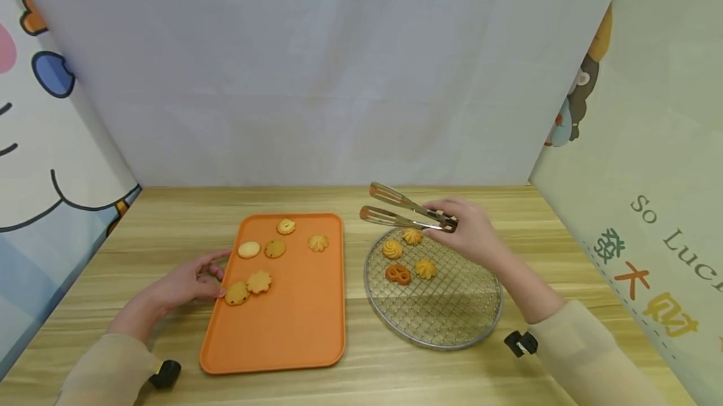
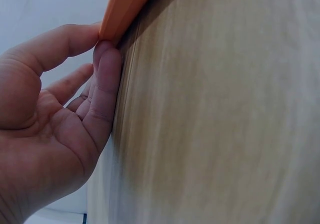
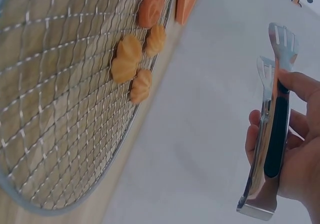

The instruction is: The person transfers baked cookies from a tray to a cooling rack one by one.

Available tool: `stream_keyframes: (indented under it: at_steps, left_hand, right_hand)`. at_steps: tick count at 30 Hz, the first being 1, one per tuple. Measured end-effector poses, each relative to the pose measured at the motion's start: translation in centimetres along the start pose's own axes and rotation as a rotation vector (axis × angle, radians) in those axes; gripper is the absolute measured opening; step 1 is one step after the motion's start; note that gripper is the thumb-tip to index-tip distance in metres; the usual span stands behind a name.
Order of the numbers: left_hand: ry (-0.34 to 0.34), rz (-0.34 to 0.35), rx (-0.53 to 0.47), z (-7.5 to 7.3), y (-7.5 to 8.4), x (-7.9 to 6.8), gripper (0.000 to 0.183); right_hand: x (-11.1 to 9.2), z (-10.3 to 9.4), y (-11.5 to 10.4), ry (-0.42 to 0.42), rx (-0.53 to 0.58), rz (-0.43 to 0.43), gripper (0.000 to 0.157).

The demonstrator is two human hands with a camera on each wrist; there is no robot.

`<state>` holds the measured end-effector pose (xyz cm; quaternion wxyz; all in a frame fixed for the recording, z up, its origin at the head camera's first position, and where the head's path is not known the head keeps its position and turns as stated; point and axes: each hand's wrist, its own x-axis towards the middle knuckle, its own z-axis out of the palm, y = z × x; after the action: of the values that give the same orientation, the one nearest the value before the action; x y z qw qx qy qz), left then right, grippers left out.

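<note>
The left hand (image 1: pixel 183 283) is pinching the left rim of the orange tray (image 1: pixel 294 324) between thumb and fingers; the right hand (image 1: pixel 465 230) is gripping the metal tongs (image 3: pixel 277 139), its fingers wrapping round the dark handle; the tongs' tips are standing apart, pointing left and holding nothing; they are hovering near the far left edge of the round wire rack (image 1: pixel 446 318), which is lying on the right of the counter (image 1: pixel 361 387); three swirled cookies (image 1: pixel 425 268) and a pretzel-shaped cookie (image 1: pixel 398 274) are resting on the rack's far left part; six cookies (image 1: pixel 259 282) are lying on the tray, mostly toward its far and left sides; the step in hand seems to be readying the tongs while steadying the tray; the next move is probably calling for lowering the tips over one cookie and squeezing gently.
</note>
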<state>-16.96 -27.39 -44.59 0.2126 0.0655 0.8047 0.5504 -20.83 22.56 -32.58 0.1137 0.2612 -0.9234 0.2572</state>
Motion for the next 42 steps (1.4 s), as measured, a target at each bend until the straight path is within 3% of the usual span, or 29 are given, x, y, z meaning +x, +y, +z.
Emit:
stream_keyframes:
  at_steps: [20, 33, 42]
  left_hand:
    - [-0.001, -0.019, -0.010, -0.1, -0.4, 0.0, 0.088]
    - [-0.009, -0.003, -0.025, 0.0, -0.3, 0.2, 0.088]
    - [-0.008, -0.006, -0.029, -0.2, -0.4, 0.2, 0.088]
  right_hand:
    - [3.4, 4.5, -2.2, -0.054, 0.002, -0.059, 0.041]
    - [5.1, 7.7, -2.6, -0.154, -0.017, -0.108, 0.040]
    - [6.2, 8.9, -2.1, -0.306, -0.066, -0.083, 0.041]
